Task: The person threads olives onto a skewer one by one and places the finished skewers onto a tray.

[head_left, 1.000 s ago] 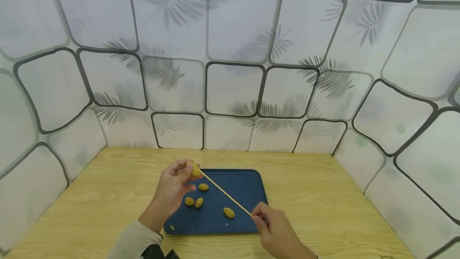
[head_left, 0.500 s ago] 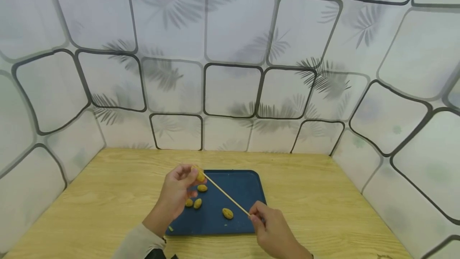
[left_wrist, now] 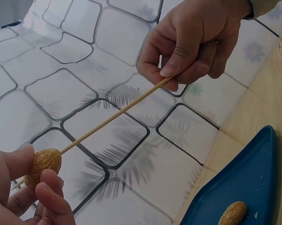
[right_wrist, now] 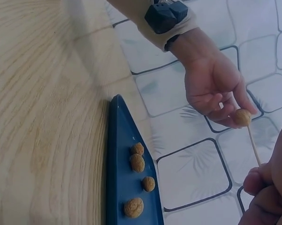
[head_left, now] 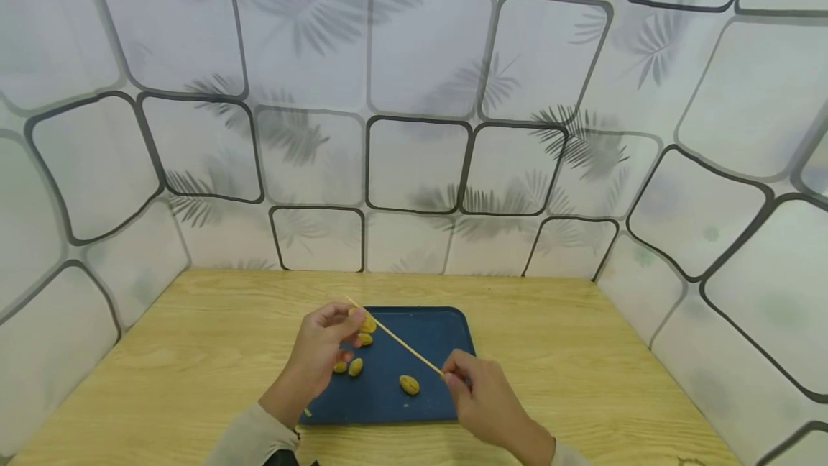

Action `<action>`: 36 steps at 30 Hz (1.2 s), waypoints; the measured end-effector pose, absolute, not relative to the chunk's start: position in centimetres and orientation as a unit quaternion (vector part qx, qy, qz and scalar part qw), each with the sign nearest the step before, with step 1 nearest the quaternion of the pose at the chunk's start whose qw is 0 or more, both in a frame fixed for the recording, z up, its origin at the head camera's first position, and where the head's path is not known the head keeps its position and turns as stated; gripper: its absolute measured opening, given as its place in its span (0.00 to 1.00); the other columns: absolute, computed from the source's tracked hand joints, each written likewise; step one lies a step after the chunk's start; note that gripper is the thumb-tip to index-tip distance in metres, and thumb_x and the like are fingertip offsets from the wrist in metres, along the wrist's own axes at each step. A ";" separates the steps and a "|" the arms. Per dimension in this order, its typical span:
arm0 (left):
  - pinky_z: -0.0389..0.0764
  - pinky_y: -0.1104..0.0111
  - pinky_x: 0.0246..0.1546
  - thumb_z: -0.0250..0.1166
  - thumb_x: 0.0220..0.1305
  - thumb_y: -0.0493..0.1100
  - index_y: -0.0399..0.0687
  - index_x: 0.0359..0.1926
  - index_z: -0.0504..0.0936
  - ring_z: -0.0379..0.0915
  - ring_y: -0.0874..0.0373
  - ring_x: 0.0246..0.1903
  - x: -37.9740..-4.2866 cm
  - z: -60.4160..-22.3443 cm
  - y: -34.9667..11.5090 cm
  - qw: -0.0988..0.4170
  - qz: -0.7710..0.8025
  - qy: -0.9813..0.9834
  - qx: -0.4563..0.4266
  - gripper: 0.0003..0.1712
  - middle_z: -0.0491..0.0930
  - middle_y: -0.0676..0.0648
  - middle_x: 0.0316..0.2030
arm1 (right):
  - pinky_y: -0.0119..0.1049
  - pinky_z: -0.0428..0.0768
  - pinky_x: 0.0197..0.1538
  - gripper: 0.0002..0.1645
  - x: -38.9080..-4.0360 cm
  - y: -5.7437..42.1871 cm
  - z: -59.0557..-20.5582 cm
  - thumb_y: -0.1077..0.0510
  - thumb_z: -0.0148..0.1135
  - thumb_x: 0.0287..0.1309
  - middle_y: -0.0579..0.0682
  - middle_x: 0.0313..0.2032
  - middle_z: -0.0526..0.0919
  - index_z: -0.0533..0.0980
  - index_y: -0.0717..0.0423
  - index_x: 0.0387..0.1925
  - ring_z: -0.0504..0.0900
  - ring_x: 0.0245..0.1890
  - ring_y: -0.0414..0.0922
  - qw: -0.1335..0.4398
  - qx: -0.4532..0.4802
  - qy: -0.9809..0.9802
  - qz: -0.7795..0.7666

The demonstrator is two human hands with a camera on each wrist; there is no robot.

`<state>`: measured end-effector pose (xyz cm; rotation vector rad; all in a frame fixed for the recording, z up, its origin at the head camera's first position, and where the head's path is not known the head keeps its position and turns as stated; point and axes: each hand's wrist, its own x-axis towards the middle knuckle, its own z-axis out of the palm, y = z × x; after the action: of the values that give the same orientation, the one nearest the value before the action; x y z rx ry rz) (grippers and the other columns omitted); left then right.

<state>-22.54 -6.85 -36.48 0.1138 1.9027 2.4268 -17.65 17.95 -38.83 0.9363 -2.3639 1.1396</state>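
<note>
My left hand (head_left: 317, 351) pinches a wrinkled, yellow-brown oval fruit (left_wrist: 46, 165) between thumb and fingers above the tray's left part. A thin bamboo skewer (head_left: 407, 347) runs through this fruit, its tip showing on the far side in the left wrist view. At the skewer's other end, my right hand (head_left: 488, 398) grips it with thumb and curled fingers, over the tray's right edge. Below lies a blue tray (head_left: 433, 326) with several similar fruits on it: one fruit (head_left: 409, 385) sits near the middle front, others (right_wrist: 137, 162) are grouped on the left.
The tray rests on a light wooden table (head_left: 162, 365). A patterned curtain (head_left: 414, 164) with leaf prints surrounds the table at the back and sides. A small green scrap (head_left: 307, 412) lies at the tray's front left corner.
The skewer has pushed through the fruit, and its tip now sticks out beyond it. My right hand has moved up and left, while the left hand has shifted slightly down and right.
</note>
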 end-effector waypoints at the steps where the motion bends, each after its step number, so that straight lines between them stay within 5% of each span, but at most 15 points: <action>1: 0.68 0.73 0.16 0.64 0.66 0.39 0.43 0.33 0.79 0.72 0.59 0.22 -22.5 -36.5 -6.8 0.029 0.782 0.622 0.036 0.05 0.78 0.48 0.28 | 0.22 0.67 0.15 0.15 -17.8 17.9 -38.7 0.75 0.57 0.56 0.35 0.16 0.69 0.73 0.51 0.26 0.64 0.15 0.25 0.182 0.334 -0.835 0.398; 26: 0.68 0.73 0.16 0.69 0.62 0.45 0.40 0.35 0.80 0.66 0.62 0.17 -22.1 -37.1 -5.0 0.061 0.750 0.658 0.024 0.12 0.77 0.49 0.25 | 0.19 0.64 0.15 0.16 -21.1 15.2 -37.0 0.77 0.56 0.52 0.38 0.14 0.70 0.72 0.53 0.23 0.63 0.14 0.24 0.215 0.397 -0.819 0.355; 36: 0.67 0.72 0.16 0.64 0.67 0.47 0.38 0.43 0.74 0.64 0.60 0.18 -21.7 -36.5 -5.2 0.039 0.764 0.642 0.043 0.16 0.73 0.48 0.28 | 0.29 0.72 0.18 0.08 -21.3 15.9 -36.3 0.65 0.54 0.69 0.50 0.23 0.80 0.79 0.60 0.37 0.73 0.18 0.33 0.085 0.359 -0.825 0.429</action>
<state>-21.68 -5.20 -36.48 0.1309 1.9684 2.3434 -21.29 15.92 -36.28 1.0707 -2.4591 1.2777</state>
